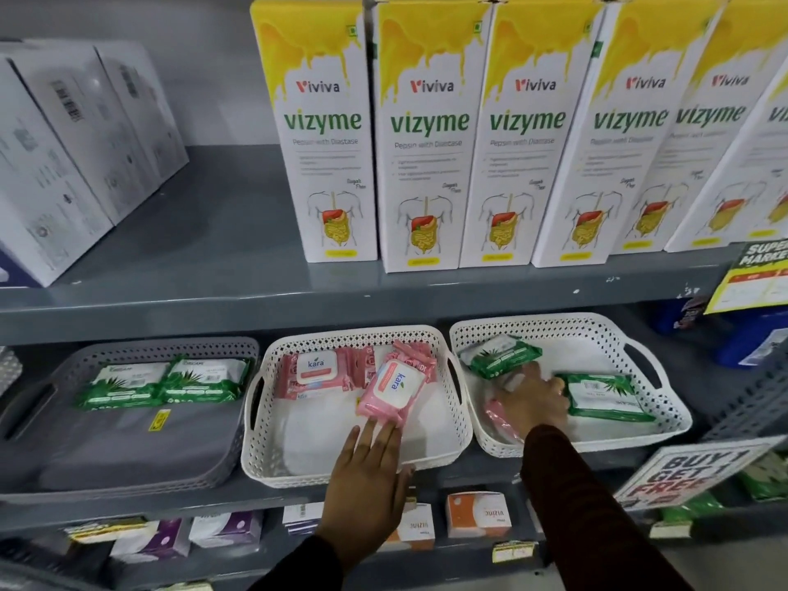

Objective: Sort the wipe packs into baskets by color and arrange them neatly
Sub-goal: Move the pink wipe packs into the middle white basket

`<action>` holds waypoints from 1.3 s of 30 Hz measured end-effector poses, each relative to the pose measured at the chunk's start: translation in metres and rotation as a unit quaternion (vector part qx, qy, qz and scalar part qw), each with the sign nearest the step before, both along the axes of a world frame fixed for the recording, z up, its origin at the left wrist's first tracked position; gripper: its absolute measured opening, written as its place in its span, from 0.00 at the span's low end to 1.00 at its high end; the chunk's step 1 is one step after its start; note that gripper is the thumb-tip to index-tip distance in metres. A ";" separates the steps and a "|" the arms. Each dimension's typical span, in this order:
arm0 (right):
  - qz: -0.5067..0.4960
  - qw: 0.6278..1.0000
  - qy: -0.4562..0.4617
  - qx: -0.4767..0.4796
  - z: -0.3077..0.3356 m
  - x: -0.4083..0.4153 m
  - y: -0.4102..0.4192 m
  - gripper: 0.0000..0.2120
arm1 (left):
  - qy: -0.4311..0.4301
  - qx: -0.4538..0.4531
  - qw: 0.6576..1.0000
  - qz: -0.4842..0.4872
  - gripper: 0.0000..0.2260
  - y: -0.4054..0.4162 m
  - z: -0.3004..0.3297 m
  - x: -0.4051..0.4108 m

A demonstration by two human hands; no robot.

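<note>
My left hand (367,471) lies flat and released, fingertips touching the tilted pink Kara wipe pack (390,392) in the middle white perforated plastic basket (273,458); another pink pack (317,373) lies at its back. My right hand (533,398) reaches into the right white perforated basket (665,420), pressing on a crumpled pink pack (503,420) between two green packs (501,356) (605,396); I cannot tell whether it grips. The grey perforated basket (128,454) on the left holds two green packs (164,383).
</note>
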State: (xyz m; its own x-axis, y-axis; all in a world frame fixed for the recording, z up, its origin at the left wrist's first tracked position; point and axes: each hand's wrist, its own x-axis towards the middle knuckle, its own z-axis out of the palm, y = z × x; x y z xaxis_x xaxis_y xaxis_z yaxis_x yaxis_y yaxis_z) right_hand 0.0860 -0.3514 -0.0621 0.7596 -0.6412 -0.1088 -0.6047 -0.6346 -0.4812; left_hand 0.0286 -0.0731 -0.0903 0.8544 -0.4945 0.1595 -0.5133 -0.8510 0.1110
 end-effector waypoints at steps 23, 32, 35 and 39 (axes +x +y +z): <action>0.540 0.831 -0.090 -0.092 0.000 0.032 0.223 0.29 | -0.009 -0.073 0.997 0.036 0.24 0.124 -0.005 -0.020; 0.395 0.863 -0.310 -0.057 0.024 0.023 0.162 0.12 | -0.012 -0.047 0.997 0.052 0.26 0.094 -0.017 -0.019; 0.211 0.902 -0.363 -0.099 0.024 0.037 0.093 0.08 | -0.014 -0.038 0.999 0.036 0.27 0.068 -0.017 -0.019; 0.124 0.984 -0.111 -0.065 0.016 0.061 0.015 0.18 | -0.010 -0.037 0.998 0.042 0.28 0.042 -0.015 -0.019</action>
State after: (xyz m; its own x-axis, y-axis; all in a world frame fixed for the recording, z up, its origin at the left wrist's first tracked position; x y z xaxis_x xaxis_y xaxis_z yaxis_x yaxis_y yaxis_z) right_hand 0.1471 -0.3368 -0.0458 0.8905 -0.4302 0.1480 -0.3125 -0.8147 -0.4885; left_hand 0.0097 -0.0310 -0.1055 0.8888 -0.4073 0.2102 -0.4431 -0.8809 0.1665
